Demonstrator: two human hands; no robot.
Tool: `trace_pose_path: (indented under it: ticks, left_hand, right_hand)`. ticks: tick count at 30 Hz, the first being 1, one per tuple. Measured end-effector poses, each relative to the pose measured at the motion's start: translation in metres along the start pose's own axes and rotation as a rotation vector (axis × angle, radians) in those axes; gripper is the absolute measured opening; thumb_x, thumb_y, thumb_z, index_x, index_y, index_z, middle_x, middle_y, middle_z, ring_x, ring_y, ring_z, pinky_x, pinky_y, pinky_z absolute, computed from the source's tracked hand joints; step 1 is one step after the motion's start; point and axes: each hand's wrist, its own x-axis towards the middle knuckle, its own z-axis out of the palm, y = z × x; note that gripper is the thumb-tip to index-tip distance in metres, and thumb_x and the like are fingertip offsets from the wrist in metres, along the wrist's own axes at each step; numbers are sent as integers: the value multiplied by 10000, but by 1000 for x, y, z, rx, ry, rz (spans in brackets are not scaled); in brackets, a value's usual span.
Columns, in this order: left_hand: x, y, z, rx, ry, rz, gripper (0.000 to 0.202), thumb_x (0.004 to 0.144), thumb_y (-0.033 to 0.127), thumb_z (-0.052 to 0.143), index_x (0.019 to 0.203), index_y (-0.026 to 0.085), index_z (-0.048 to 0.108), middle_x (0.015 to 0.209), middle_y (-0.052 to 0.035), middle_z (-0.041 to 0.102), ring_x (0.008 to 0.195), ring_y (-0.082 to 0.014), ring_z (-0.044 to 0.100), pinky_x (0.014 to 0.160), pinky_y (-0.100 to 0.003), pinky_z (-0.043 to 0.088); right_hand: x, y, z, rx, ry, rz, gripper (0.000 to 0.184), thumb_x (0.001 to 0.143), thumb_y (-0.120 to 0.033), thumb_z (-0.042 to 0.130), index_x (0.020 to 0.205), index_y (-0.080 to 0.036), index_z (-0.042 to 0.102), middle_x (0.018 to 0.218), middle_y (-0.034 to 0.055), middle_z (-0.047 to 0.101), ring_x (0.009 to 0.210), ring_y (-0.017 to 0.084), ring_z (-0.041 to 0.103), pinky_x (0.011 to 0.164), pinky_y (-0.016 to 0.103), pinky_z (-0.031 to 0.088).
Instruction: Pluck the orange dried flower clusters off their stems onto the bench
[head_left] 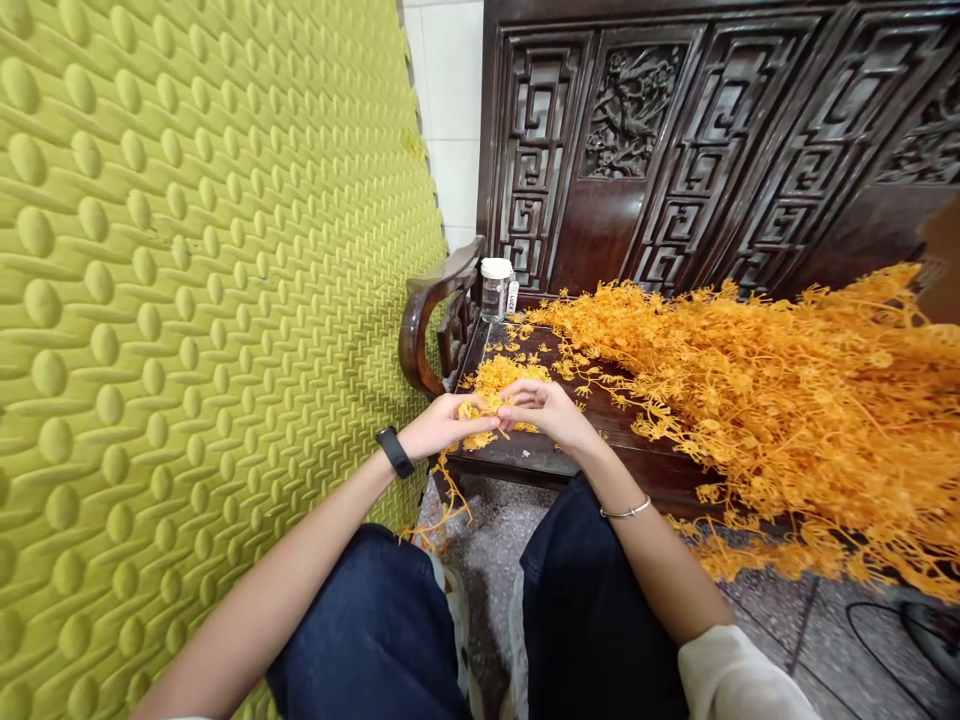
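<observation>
My left hand (442, 426), with a black band at its wrist, has its fingers closed around small orange plastic flower pieces (471, 409). Facing it, my right hand (551, 412) pinches at the same pieces with thumb and fingertips. Both hands meet over the left end of a dark wooden bench (517, 465). Just behind them lies a small heap of loose orange flower pieces (510, 373). A large bundle of orange artificial flower stems (795, 400) spreads over the bench to the right. The exact pieces between my fingertips are partly hidden.
A clear jar with a white lid (495, 290) stands at the back, beside the curved armrest (420, 330). A yellow-green padded mat (225, 250) rises on the left. Orange stems (450, 500) hang toward the floor near my knees. A black cable (870, 620) lies at lower right.
</observation>
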Motion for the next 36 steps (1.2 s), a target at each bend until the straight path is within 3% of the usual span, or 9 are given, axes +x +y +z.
trace_pose_path:
  ticks: [2, 6, 9, 13, 16, 19, 22, 27, 36]
  left_hand:
    - [1, -2, 0, 12, 7, -2, 331, 733, 421, 612, 847, 120, 689, 575, 29, 519, 474, -54, 296, 456, -208, 190]
    - [5, -4, 2, 13, 80, -39, 343, 715, 451, 617, 687, 112, 662, 467, 63, 365, 448, -49, 243, 443, -213, 148]
    - [6, -1, 4, -25, 89, -82, 343, 686, 450, 642, 616, 116, 604, 445, 74, 327, 428, -39, 232, 434, -214, 136]
    - [7, 4, 5, -218, 66, -128, 422, 656, 469, 669, 492, 157, 437, 370, 91, 265, 359, -22, 194, 410, -222, 106]
    - [10, 4, 5, -341, 111, -139, 475, 650, 466, 673, 452, 173, 356, 339, 95, 230, 333, -11, 158, 403, -227, 85]
    - [15, 4, 9, -377, 137, -133, 395, 632, 445, 688, 497, 153, 458, 352, 100, 237, 340, -11, 158, 407, -222, 81]
    - [20, 8, 14, -345, 151, -102, 367, 631, 461, 675, 541, 134, 538, 365, 95, 247, 361, -18, 171, 411, -218, 97]
    - [28, 12, 22, -156, 220, -19, 373, 632, 475, 658, 531, 135, 540, 394, 73, 318, 405, -40, 251, 427, -213, 176]
    - [45, 13, 36, -63, 267, 34, 339, 699, 408, 580, 504, 152, 470, 407, 66, 331, 430, -57, 274, 455, -224, 202]
  right_hand:
    - [2, 3, 1, -20, 30, -34, 268, 593, -327, 775, 730, -179, 598, 602, -11, 669, 524, 123, 625, 552, 264, 520]
    - [5, 9, 1, -171, 126, -116, 288, 576, -370, 781, 666, -184, 580, 591, -22, 631, 531, 116, 591, 527, 244, 474]
    - [7, 9, -3, -246, 171, -139, 300, 548, -379, 793, 638, -175, 590, 598, -30, 590, 531, 98, 535, 529, 233, 432]
    - [9, 8, -10, -178, 170, -119, 291, 584, -396, 761, 623, -172, 578, 616, -22, 577, 581, 106, 531, 597, 252, 435]
    - [10, 8, -11, -170, 299, -170, 255, 603, -367, 738, 616, -177, 569, 630, -24, 557, 593, 104, 503, 603, 249, 415]
    - [10, 9, -10, -167, 447, -232, 212, 622, -322, 707, 611, -182, 549, 649, -23, 541, 623, 108, 494, 625, 249, 405]
    - [11, 12, -9, -173, 573, -279, 187, 642, -311, 671, 622, -187, 533, 670, -13, 530, 663, 123, 500, 640, 255, 409]
    - [15, 16, -10, -180, 742, -353, 184, 649, -309, 645, 620, -186, 511, 674, -1, 513, 673, 132, 491, 611, 249, 403]
    - [21, 22, -21, -196, 925, -449, 152, 657, -277, 614, 629, -186, 497, 680, -5, 482, 674, 132, 469, 639, 262, 405]
